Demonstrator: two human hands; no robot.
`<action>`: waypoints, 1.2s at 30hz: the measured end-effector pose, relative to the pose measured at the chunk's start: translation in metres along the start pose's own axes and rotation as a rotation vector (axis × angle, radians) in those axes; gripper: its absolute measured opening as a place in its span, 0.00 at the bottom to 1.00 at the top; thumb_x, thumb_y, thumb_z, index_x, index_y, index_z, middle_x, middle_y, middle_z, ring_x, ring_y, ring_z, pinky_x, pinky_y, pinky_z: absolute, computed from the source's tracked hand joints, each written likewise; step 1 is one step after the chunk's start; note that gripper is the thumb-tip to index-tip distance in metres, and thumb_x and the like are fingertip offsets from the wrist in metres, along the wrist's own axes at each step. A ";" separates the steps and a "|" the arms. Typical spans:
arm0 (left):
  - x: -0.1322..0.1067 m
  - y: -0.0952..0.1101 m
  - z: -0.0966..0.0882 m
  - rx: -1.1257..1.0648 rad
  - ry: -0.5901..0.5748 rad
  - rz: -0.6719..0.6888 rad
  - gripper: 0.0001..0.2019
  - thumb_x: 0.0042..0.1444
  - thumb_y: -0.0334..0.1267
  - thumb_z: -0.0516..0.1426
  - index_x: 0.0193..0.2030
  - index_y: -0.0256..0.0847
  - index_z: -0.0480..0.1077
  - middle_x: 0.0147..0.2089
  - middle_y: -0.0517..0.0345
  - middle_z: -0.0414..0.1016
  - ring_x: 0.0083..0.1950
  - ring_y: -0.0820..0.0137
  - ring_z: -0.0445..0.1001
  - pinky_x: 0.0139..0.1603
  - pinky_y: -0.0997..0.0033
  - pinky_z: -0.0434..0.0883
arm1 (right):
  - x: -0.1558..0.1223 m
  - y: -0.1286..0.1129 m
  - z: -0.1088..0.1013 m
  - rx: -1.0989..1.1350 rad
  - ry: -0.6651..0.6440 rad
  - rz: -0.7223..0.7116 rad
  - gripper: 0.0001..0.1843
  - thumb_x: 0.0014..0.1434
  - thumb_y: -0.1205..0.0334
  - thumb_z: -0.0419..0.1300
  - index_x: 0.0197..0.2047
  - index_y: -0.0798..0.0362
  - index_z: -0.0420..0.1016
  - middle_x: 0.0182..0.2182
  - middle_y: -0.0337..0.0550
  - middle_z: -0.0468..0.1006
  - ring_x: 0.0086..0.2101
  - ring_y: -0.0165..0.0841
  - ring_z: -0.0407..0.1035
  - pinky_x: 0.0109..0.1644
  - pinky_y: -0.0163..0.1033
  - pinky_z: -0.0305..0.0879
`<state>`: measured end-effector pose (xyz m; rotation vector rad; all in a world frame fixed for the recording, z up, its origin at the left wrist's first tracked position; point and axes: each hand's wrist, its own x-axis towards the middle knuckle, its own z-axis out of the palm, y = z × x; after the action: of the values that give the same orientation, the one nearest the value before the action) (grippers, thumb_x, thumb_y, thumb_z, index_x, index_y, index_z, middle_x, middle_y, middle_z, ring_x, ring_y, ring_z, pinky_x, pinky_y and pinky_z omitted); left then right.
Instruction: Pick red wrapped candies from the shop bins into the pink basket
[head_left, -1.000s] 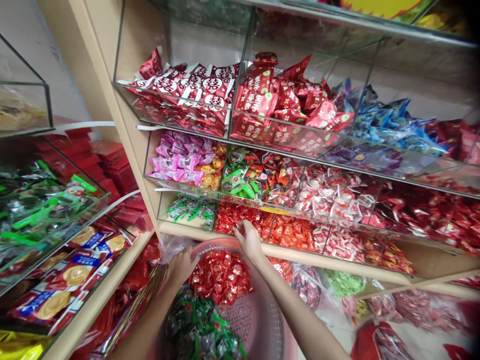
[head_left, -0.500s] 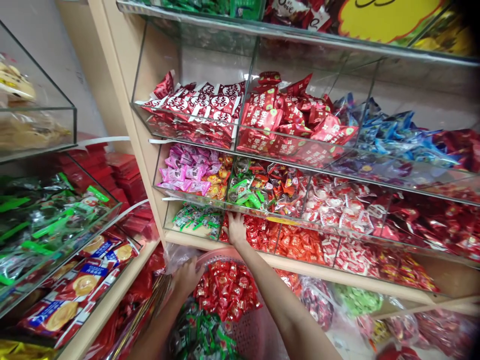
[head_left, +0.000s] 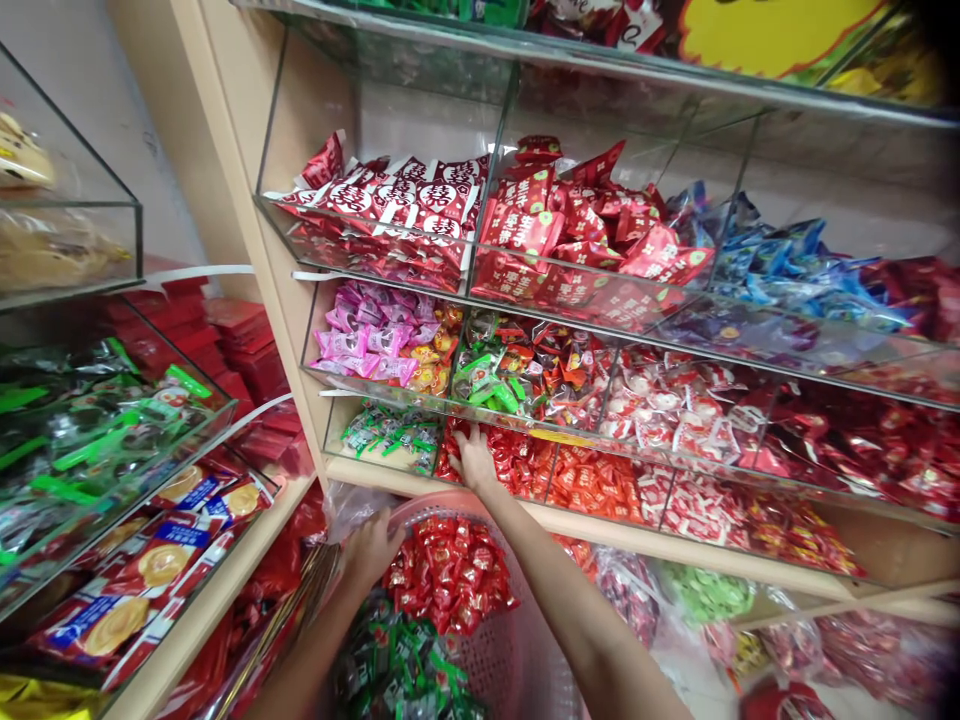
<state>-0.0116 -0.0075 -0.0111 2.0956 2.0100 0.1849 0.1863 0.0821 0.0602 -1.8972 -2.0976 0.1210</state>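
Note:
My left hand (head_left: 369, 548) is closed around the rim of a pink plastic basket (head_left: 491, 640). Inside the basket, red-wrapped candies (head_left: 454, 578) are heaped above green and dark wrapped candies (head_left: 405, 660). My right hand (head_left: 474, 458) reaches into a bottom-shelf compartment of red-wrapped candies (head_left: 517, 462). Its fingers are apart and bent down among the wrappers, with the tips partly hidden; nothing shows held in it.
Clear-fronted shelf bins rise above, holding pink candies (head_left: 367, 340), red packets (head_left: 525, 225) and blue packets (head_left: 795, 260). Orange candies (head_left: 596, 485) lie right of my right hand. At left stands another rack with biscuit packs (head_left: 161, 560). Bagged sweets (head_left: 705, 592) sit below the shelf.
The view has shifted slightly. My right hand stays in the red candy compartment, its fingers a little more bent into the candies. My left hand keeps hold of the basket rim.

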 end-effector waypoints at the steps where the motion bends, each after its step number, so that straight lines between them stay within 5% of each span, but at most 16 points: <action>1: 0.000 0.000 0.000 0.002 -0.001 -0.002 0.17 0.57 0.45 0.44 0.45 0.38 0.64 0.40 0.46 0.76 0.42 0.60 0.75 0.39 0.65 0.65 | 0.000 0.003 0.000 0.039 0.026 -0.009 0.20 0.56 0.60 0.54 0.53 0.47 0.64 0.57 0.53 0.55 0.49 0.43 0.58 0.45 0.44 0.62; 8: 0.000 -0.001 0.000 -0.001 0.009 0.002 0.17 0.58 0.45 0.44 0.46 0.38 0.64 0.39 0.46 0.76 0.42 0.61 0.75 0.39 0.66 0.66 | 0.010 0.011 -0.003 0.513 0.323 0.010 0.16 0.56 0.62 0.51 0.47 0.56 0.69 0.48 0.52 0.68 0.48 0.38 0.63 0.53 0.41 0.58; 12: -0.001 -0.001 0.001 -0.013 0.004 -0.005 0.17 0.57 0.46 0.45 0.46 0.39 0.65 0.39 0.48 0.76 0.42 0.62 0.75 0.39 0.67 0.66 | 0.007 0.011 -0.016 0.880 0.423 0.194 0.19 0.52 0.56 0.54 0.45 0.58 0.69 0.41 0.49 0.74 0.41 0.36 0.67 0.47 0.41 0.63; 17: 0.005 -0.005 -0.001 -0.193 0.055 -0.006 0.18 0.56 0.46 0.47 0.49 0.40 0.64 0.45 0.51 0.74 0.44 0.65 0.73 0.42 0.69 0.67 | -0.046 0.016 -0.029 1.272 0.247 0.346 0.27 0.45 0.47 0.61 0.44 0.55 0.68 0.26 0.37 0.72 0.22 0.27 0.63 0.24 0.33 0.62; 22: -0.007 0.006 -0.011 -0.370 0.333 0.107 0.16 0.56 0.41 0.47 0.49 0.39 0.63 0.50 0.50 0.70 0.53 0.66 0.67 0.54 0.67 0.64 | -0.132 0.022 -0.022 1.360 -0.031 0.407 0.21 0.45 0.46 0.63 0.35 0.54 0.71 0.17 0.30 0.64 0.16 0.21 0.53 0.19 0.29 0.49; 26: -0.040 0.025 -0.006 -0.484 0.348 0.276 0.13 0.58 0.39 0.46 0.47 0.41 0.64 0.50 0.52 0.69 0.54 0.69 0.65 0.56 0.67 0.63 | -0.174 0.025 -0.006 1.320 -0.268 0.527 0.23 0.40 0.42 0.64 0.30 0.55 0.71 0.15 0.30 0.62 0.15 0.21 0.50 0.17 0.30 0.44; 31: -0.063 0.012 0.003 -0.388 0.478 0.252 0.10 0.57 0.38 0.49 0.42 0.41 0.67 0.46 0.53 0.70 0.50 0.67 0.67 0.52 0.64 0.65 | -0.177 0.034 0.009 1.200 -0.263 0.552 0.25 0.36 0.40 0.64 0.22 0.54 0.67 0.12 0.30 0.59 0.15 0.22 0.50 0.18 0.30 0.44; 36: -0.048 -0.020 -0.004 -0.072 0.499 -0.024 0.15 0.55 0.42 0.49 0.46 0.39 0.68 0.52 0.47 0.68 0.54 0.58 0.64 0.54 0.56 0.62 | -0.157 0.038 0.011 1.059 -0.366 0.540 0.21 0.39 0.44 0.64 0.22 0.53 0.67 0.09 0.28 0.57 0.13 0.22 0.49 0.17 0.31 0.44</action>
<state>-0.0348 -0.0546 -0.0089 2.1306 2.2411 0.8361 0.2316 -0.0656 0.0123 -1.6814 -1.1395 1.4476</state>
